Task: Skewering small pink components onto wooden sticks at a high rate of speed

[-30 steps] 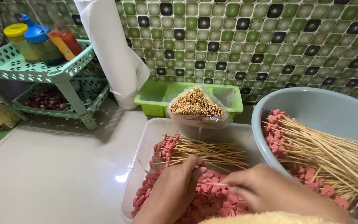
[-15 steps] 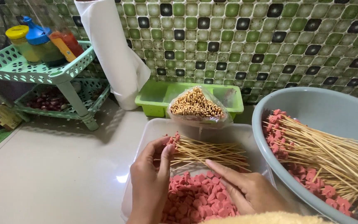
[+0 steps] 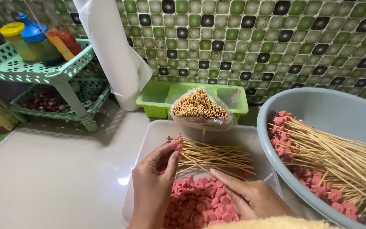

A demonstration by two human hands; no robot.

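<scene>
Bamboo skewers [image 3: 217,154] thin, pale | left hand [image 3: 155,186] touching | pink slices [image 3: 200,203] round

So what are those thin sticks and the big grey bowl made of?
The sticks look like bamboo or light wood: pale yellow, matt, thin and straight. The grey bowl seems to be plastic, with a smooth, slightly glossy wall and a rounded moulded rim. The left hand touches the sticks' ends.

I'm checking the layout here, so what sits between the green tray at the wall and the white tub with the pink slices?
In the head view, a clear bag of bare wooden skewers stands between the green tray and the white tub, touching the tub's far rim.
</scene>
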